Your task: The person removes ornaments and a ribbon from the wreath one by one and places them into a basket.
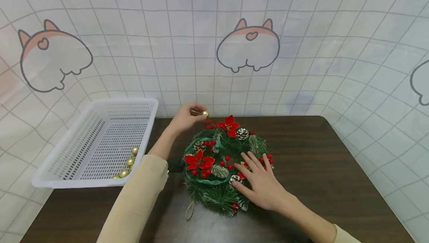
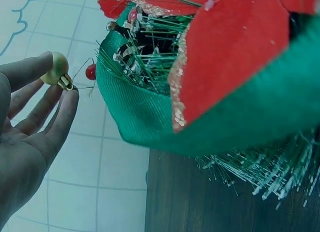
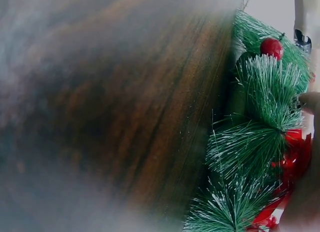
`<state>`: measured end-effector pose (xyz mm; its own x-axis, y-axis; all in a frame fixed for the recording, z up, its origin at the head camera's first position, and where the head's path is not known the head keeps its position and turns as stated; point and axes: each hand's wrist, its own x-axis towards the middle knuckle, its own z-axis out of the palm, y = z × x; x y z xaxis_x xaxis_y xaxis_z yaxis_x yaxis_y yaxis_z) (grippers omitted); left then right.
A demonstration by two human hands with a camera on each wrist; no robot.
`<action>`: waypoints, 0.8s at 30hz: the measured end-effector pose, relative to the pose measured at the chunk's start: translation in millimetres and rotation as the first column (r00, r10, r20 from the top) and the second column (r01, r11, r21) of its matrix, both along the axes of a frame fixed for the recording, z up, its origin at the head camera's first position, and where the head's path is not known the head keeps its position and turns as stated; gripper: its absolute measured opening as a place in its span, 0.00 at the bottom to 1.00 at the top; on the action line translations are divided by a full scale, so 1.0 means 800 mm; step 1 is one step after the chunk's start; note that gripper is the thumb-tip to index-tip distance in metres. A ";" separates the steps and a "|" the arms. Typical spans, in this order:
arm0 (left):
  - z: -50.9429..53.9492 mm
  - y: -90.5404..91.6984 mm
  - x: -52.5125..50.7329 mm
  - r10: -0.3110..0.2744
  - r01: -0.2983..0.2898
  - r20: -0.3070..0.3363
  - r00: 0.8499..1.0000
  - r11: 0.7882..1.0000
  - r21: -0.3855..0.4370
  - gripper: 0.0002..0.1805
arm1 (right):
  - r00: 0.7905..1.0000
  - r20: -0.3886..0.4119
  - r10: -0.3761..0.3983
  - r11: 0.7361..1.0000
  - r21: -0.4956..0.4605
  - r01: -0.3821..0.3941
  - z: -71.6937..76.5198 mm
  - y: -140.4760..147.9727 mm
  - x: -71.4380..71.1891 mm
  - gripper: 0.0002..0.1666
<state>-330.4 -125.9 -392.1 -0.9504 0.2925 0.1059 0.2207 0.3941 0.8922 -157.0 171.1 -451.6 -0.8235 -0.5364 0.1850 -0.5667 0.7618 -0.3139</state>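
A green Christmas wreath (image 1: 219, 194) with red poinsettias, berries, pinecones and a green ribbon lies on the table. Just past its far left edge, my left hand (image 1: 188, 118) pinches a small gold ball ornament (image 1: 206, 113) between thumb and fingers. The left wrist view shows the ball (image 2: 56, 66) with its metal cap and a thin loop, close to a red berry (image 2: 90, 71). My right hand (image 1: 263, 185), fingers spread, rests on the wreath's right side. Snow-tipped needles (image 3: 260, 137) fill the right of the right wrist view, where only part of that hand appears.
To the left stands a white plastic basket (image 1: 90, 183) with several gold balls (image 1: 130, 162) in its near right corner. A loop of string (image 1: 189, 211) sticks out at the wreath's near side. Behind the dark wooden table (image 1: 311, 153) hangs a white checked cloth (image 1: 187, 42).
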 end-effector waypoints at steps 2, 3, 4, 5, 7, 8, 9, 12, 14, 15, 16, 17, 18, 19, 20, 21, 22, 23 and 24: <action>0.000 -0.002 0.002 0.005 -0.005 -0.003 1.000 1.000 -0.003 0.16 | 1.000 0.002 0.001 1.000 0.001 -0.001 0.000 0.000 0.000 0.39; 0.000 -0.003 0.003 0.008 -0.008 -0.005 1.000 1.000 -0.005 0.17 | 1.000 0.003 0.000 1.000 0.003 0.000 0.000 0.000 0.000 0.39; 0.000 -0.004 0.003 0.013 -0.013 -0.006 1.000 1.000 -0.004 0.17 | 1.000 0.002 0.000 1.000 0.004 0.000 0.000 0.000 0.000 0.40; 0.000 -0.005 0.004 0.018 -0.018 -0.009 1.000 1.000 -0.002 0.18 | 1.000 0.002 -0.001 1.000 0.004 0.001 0.000 0.000 0.000 0.40; 0.000 -0.006 0.007 0.029 -0.029 -0.011 1.000 1.000 0.008 0.18 | 1.000 0.001 -0.004 1.000 0.006 0.004 0.000 0.001 0.000 0.40; 0.001 -0.007 0.008 0.034 -0.033 -0.011 0.999 0.999 0.013 0.18 | 1.000 0.002 -0.004 1.000 0.006 0.004 0.000 0.001 -0.001 0.40; 0.002 -0.008 0.009 0.037 -0.037 -0.010 0.999 0.999 0.024 0.18 | 1.000 0.003 -0.005 1.000 0.007 0.005 0.000 0.001 -0.001 0.40; 0.006 -0.011 0.014 0.048 -0.047 -0.010 0.999 0.998 0.035 0.17 | 1.000 0.007 -0.005 1.000 0.010 0.005 0.000 0.001 0.000 0.40; 0.009 -0.014 0.016 0.051 -0.051 -0.005 0.999 0.998 0.041 0.18 | 1.000 0.009 -0.005 1.000 0.010 0.005 0.000 0.001 0.000 0.40; 0.010 -0.015 0.017 0.053 -0.053 -0.004 0.999 0.998 0.039 0.18 | 1.000 0.009 -0.004 1.000 0.010 0.004 0.000 0.001 0.000 0.40; 0.013 -0.016 0.019 0.054 -0.054 -0.002 0.999 0.998 0.034 0.18 | 1.000 0.010 -0.003 1.000 0.008 0.003 0.000 0.001 0.000 0.40; 0.015 -0.018 0.020 0.053 -0.053 0.000 0.999 0.998 0.031 0.18 | 1.000 0.011 -0.003 1.000 0.008 0.003 0.000 0.001 0.000 0.40; 0.017 -0.019 0.022 0.052 -0.052 0.000 0.999 0.998 0.022 0.18 | 1.000 0.013 -0.003 1.000 0.007 0.003 0.000 0.001 0.000 0.40; 0.020 -0.020 0.023 0.050 -0.050 0.001 0.999 0.999 0.014 0.18 | 1.000 0.013 -0.003 1.000 0.007 0.003 0.000 0.001 0.000 0.40; 0.024 -0.021 0.026 0.049 -0.049 0.000 0.999 0.999 0.002 0.18 | 1.000 0.014 -0.003 1.000 0.007 0.003 0.001 0.001 0.000 0.40; 0.027 -0.022 0.028 0.043 -0.043 -0.007 0.999 0.999 -0.008 0.18 | 1.000 0.011 -0.004 1.000 0.009 0.004 0.001 0.001 0.000 0.40; 0.031 -0.024 0.032 0.039 -0.039 -0.013 0.999 0.999 -0.016 0.18 | 1.000 0.010 -0.003 1.000 0.008 0.003 0.001 0.001 -0.001 0.40; 0.034 -0.026 0.035 0.038 -0.038 -0.022 0.999 0.999 -0.026 0.18 | 1.000 0.008 -0.002 1.000 0.008 0.002 0.001 0.001 -0.001 0.40; 0.037 -0.027 0.038 0.032 -0.033 -0.032 0.999 0.999 -0.033 0.18 | 1.000 0.007 -0.001 1.000 0.007 0.001 0.001 0.001 -0.001 0.40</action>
<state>-300.3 -147.7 -362.6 -0.9558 0.2654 0.1263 0.2348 0.4307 0.8714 -157.7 171.5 -451.0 -0.8251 -0.5370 0.1755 -0.5639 0.7645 -0.3123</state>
